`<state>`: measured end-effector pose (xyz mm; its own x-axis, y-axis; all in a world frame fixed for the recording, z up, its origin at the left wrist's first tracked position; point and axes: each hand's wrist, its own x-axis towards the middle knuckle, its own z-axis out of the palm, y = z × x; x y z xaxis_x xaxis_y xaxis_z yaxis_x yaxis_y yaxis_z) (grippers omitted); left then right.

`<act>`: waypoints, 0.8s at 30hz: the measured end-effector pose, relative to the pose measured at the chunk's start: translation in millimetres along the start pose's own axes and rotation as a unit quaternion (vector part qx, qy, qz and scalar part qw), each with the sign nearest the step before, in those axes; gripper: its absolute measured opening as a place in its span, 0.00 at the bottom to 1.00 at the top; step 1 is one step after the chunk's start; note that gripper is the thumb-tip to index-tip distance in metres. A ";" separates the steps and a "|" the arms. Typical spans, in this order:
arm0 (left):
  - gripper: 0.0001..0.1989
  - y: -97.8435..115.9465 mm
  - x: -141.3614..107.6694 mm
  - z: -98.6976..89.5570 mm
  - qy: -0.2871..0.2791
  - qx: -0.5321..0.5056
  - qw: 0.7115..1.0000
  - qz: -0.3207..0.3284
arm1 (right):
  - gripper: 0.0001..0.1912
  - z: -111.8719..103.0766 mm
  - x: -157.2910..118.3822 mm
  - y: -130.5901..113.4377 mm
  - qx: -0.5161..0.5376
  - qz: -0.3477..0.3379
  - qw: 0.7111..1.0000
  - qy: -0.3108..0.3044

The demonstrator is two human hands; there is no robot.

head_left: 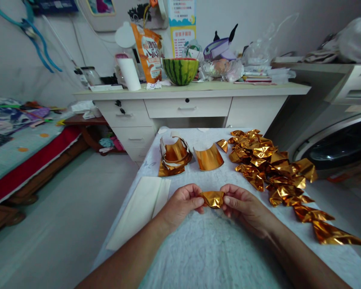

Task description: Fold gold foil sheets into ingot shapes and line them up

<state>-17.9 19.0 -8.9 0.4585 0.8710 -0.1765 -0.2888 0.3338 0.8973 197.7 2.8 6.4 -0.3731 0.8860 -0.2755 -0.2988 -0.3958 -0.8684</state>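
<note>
Between my two hands is a gold foil wrapper [213, 199], folded into a small bundle with its ends pinched. My left hand [189, 200] grips its left end between thumb and fingers. The right end is pinched by my right hand [240, 204]. Whether anything lies inside the foil is hidden. Beyond my hands a curved gold foil sheet [209, 157] lies on the cloth. Left of it, curled gold and pale strips [175, 154] rest on more foil. A heap of twisted gold foil pieces [258, 154] spreads along the right side.
The work surface has a pale cloth [204, 249]. White paper sheets [135, 210] lie at its left. Behind stands a white desk [188, 107] holding a watermelon half [180, 71], an orange pouch [149, 54] and plastic bags. A washing machine [345, 116] is at right, a bed [27, 144] at left.
</note>
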 end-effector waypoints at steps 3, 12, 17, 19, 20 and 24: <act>0.17 -0.2 -0.3 0.1 0.002 0.017 1.000 0.009 | 0.18 1.1 -0.2 0.2 0.021 0.011 1.000 -0.008; 0.13 0.4 -1.7 3.1 0.008 0.071 0.997 0.024 | 0.17 -1.3 1.2 0.3 -0.002 -0.011 1.000 -0.006; 0.14 0.9 -2.4 3.3 0.015 0.077 0.996 0.030 | 0.15 -3.8 -0.4 2.2 -0.044 -0.045 0.998 -0.012; 0.15 1.5 -2.3 3.0 0.013 0.075 0.997 0.034 | 0.14 -4.4 -0.8 2.7 -0.060 -0.056 0.996 -0.018; 0.15 2.0 -2.3 2.8 0.011 0.074 0.996 0.038 | 0.13 -4.6 -0.8 2.7 -0.067 -0.063 0.996 -0.022; 0.09 7.2 -4.0 3.4 0.005 0.126 0.987 0.098 | 0.13 -4.3 -0.6 0.5 -0.099 -0.096 0.990 -0.016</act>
<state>-19.0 16.7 -0.3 0.4062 0.9138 0.0079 -0.1528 0.0593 0.9865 201.6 3.0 4.4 -0.3543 0.9310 -0.0873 -0.1892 -0.1628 -0.9684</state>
